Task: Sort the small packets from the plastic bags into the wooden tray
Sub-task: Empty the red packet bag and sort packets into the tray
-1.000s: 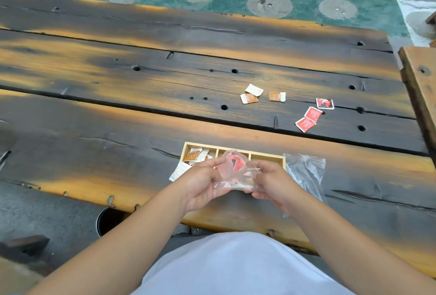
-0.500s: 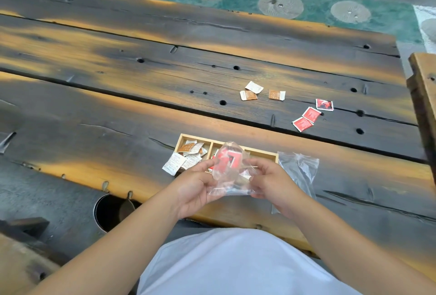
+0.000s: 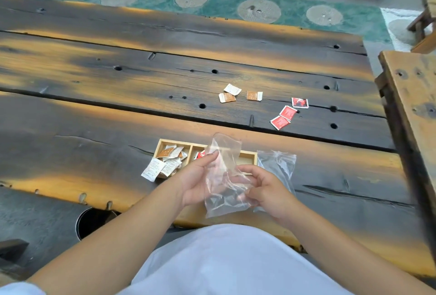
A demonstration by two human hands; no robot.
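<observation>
Two hands, one view, from the head camera. Left hand (image 3: 200, 179): fingers extended along the left side of a clear plastic bag (image 3: 224, 174), supporting it; whether the thumb pinches the film cannot be told. Right hand (image 3: 264, 188): fingers curled, pinching the same bag at its lower right. Bag held upright above the near edge of the counter (image 3: 94, 129), just in front of the wooden tray (image 3: 247, 154); its contents cannot be made out through the film.

Tray, three compartments: left one heaped with orange-and-white packets (image 3: 171, 153), some spilling over its near-left corner onto the counter; middle one shows red packets (image 3: 200, 154), partly hidden by the bag; right one appears bare. Second plastic bag (image 3: 278, 165) lies flat just right of the tray.

Loose stock farther out: three orange-and-white packets (image 3: 232, 94) mid-counter, three red packets (image 3: 287, 113) to their right.

Handling note, as judgement: the bag looks close to emptied. Tip its mouth squarely over the middle compartment, shake gently so nothing lands in the wrong section, then set it beside the other bag and collect the far packets by colour.
</observation>
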